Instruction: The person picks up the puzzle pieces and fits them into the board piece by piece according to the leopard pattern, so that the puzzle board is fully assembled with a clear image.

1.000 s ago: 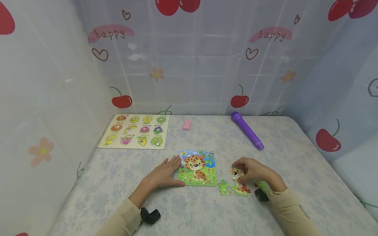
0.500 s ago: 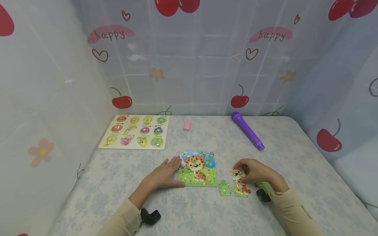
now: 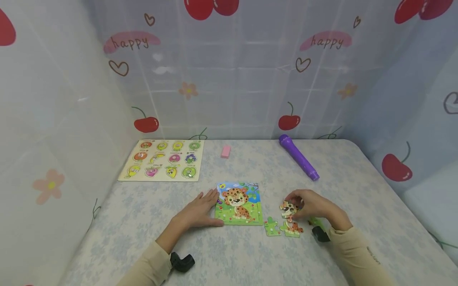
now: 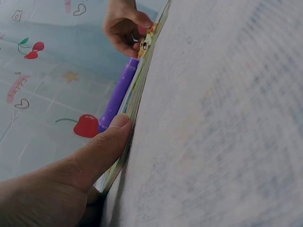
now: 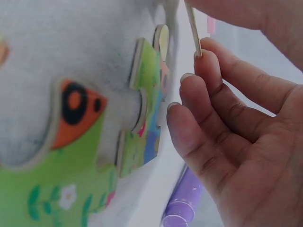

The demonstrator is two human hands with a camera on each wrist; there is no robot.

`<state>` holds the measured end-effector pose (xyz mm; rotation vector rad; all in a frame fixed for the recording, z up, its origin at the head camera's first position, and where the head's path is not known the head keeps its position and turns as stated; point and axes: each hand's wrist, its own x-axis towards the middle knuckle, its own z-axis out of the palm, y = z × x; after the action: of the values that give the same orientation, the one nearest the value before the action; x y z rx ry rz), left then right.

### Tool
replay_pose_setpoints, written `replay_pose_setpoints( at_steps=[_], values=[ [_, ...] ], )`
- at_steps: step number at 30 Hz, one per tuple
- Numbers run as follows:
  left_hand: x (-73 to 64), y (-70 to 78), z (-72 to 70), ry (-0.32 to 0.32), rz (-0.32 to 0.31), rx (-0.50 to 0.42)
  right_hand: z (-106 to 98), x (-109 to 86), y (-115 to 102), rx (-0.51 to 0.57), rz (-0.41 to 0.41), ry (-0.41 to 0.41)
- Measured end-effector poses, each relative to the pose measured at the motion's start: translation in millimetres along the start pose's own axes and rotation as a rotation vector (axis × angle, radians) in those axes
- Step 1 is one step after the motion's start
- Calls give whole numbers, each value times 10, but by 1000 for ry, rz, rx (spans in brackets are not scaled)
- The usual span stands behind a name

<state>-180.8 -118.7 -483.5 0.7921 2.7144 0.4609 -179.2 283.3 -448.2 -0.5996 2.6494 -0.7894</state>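
Note:
My left hand (image 3: 196, 212) rests at the left side of a square leopard jigsaw board (image 3: 237, 206), fingers spread and thumb along the near-left corner. In the left wrist view, the thumb (image 4: 106, 149) presses against the board's edge. To the board's right, my right hand (image 3: 315, 204) pinches a puzzle piece (image 3: 287, 210) with part of a leopard face; in the right wrist view only its thin edge (image 5: 193, 30) shows. Below lie a green piece (image 3: 272, 227) and a piece with orange spotted legs (image 3: 293, 229). Another green piece (image 3: 316, 223) is partly hidden by the right wrist.
A purple toy microphone (image 3: 298, 157) lies at the back right. A pink block (image 3: 226, 151) sits at the back middle. At the back left is a cream fruit puzzle board (image 3: 164, 157). Printed curtains (image 3: 229, 79) enclose the table's back and sides.
My right hand has lifted and shifted the pinched piece slightly, showing more of the spotted piece beneath. The left hand stays in place at the board.

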Motion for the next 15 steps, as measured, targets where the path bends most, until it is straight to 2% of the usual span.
replay_pose_setpoints(
  at_steps=[8, 15],
  values=[
    [-6, -6, 4, -1, 3, 6, -19, 97, -79, 81, 4, 21],
    [-7, 5, -4, 4, 1, 10, 91, 347, -307, 40, -51, 68]
  ],
)
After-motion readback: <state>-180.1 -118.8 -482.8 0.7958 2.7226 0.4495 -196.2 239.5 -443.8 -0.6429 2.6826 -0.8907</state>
